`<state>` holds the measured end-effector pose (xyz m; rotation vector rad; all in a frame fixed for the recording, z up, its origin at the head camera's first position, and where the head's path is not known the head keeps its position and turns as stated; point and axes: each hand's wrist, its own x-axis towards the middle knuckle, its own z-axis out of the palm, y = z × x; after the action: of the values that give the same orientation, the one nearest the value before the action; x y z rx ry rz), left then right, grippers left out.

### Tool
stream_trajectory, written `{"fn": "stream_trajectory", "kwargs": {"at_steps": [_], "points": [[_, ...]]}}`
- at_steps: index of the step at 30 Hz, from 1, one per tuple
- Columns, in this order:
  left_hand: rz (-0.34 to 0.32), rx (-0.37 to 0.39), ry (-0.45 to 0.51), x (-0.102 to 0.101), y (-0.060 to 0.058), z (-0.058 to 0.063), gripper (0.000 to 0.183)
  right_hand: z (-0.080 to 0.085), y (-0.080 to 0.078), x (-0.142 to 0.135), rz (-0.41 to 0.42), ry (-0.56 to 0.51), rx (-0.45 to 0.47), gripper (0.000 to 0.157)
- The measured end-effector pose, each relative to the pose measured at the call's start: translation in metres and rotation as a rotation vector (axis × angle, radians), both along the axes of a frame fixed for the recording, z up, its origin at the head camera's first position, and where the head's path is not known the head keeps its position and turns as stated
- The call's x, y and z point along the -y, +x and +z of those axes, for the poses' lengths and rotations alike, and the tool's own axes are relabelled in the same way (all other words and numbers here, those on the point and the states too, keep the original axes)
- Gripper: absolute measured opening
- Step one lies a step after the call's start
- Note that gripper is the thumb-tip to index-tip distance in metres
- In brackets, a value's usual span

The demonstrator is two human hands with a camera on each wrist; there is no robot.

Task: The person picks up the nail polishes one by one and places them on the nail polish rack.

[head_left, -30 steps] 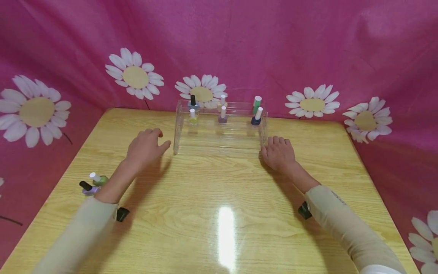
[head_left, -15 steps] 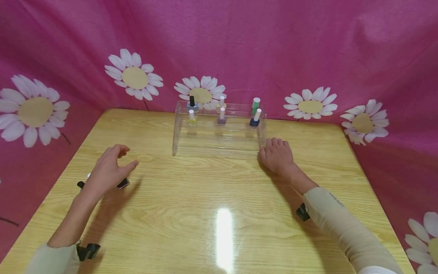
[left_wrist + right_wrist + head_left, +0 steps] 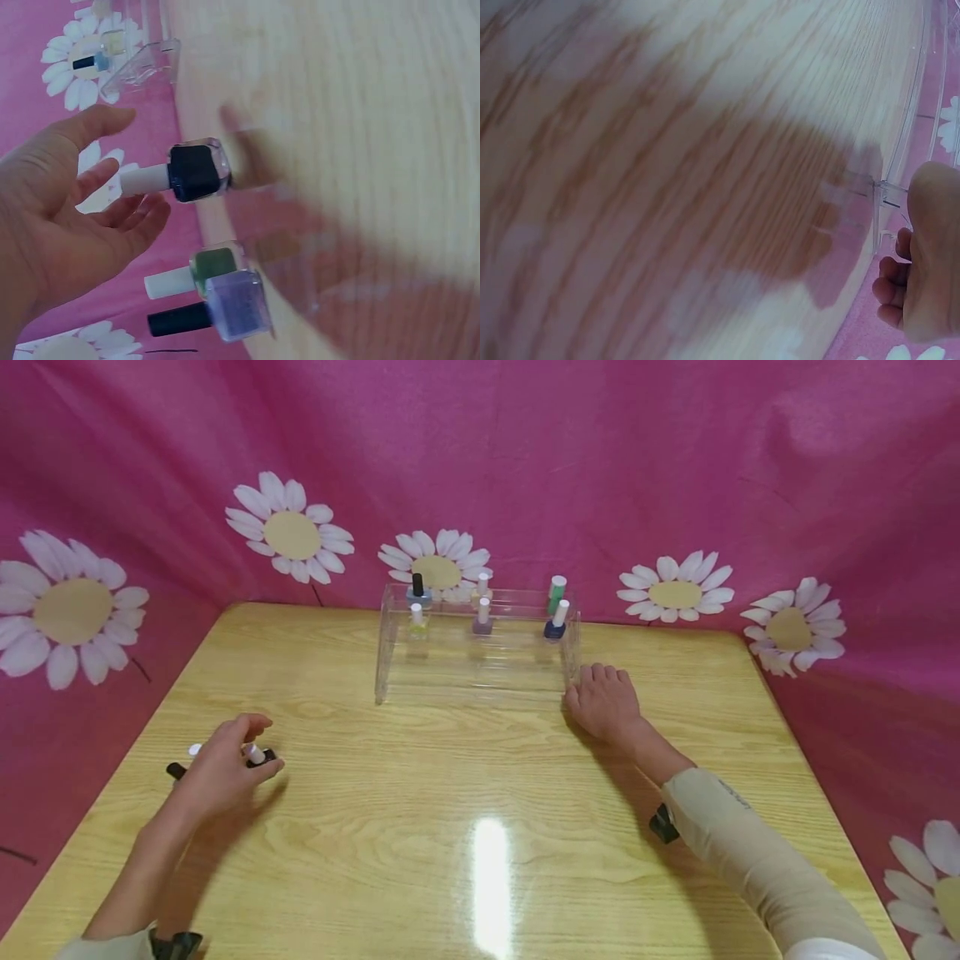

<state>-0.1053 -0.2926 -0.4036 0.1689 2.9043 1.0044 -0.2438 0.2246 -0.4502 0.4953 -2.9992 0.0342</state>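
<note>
My left hand (image 3: 221, 768) is spread around a black nail polish bottle (image 3: 196, 171) with a white cap, which stands on the table at the left. In the left wrist view, its thumb is apart from the cap and its fingers curve loosely behind it. Beside it stand a green nail polish bottle (image 3: 214, 270) with a white cap and a lilac one (image 3: 238, 306) with a black cap; the hand partly hides them in the head view. My right hand (image 3: 606, 703) holds the lower right end of a clear acrylic display rack (image 3: 480, 687) between thumb and curled fingers.
Two rows of nail polish bottles stand on the rack's upper steps, among them a navy one (image 3: 555, 628), a green one (image 3: 556, 596) and a light blue one (image 3: 418, 597). A pink cloth (image 3: 570, 468) with daisies hangs behind the wooden table (image 3: 390, 827).
My left hand has moved from beside the rack's left end back to the left and toward me, down to the black nail polish bottle. The right hand stays at the rack.
</note>
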Motion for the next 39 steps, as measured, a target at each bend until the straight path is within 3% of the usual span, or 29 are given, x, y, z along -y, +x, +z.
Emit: {"fn": "stream_trajectory", "kwargs": {"at_steps": [6,13,19,28,33,39], "points": [[-0.028,-0.041,-0.051,0.002,0.001,-0.009,0.051,-0.001,-0.001,0.001,-0.005,-0.001,0.008,0.035],[-0.052,-0.062,-0.007,0.006,0.004,-0.022,0.047,0.0,0.001,0.002,0.005,0.001,-0.009,0.034],[-0.002,-0.091,-0.037,0.004,0.006,-0.028,0.047,-0.001,0.0,0.001,0.002,0.013,-0.018,0.034],[0.1,-0.108,0.002,-0.007,0.003,-0.026,0.051,0.0,0.0,0.001,-0.004,0.007,-0.001,0.036],[0.072,-0.135,0.083,-0.017,-0.006,-0.02,0.033,-0.001,-0.001,0.0,-0.011,0.017,0.021,0.036],[0.04,-0.022,0.18,-0.03,-0.021,-0.013,0.024,-0.002,-0.001,0.0,-0.009,0.027,0.028,0.035]]}}
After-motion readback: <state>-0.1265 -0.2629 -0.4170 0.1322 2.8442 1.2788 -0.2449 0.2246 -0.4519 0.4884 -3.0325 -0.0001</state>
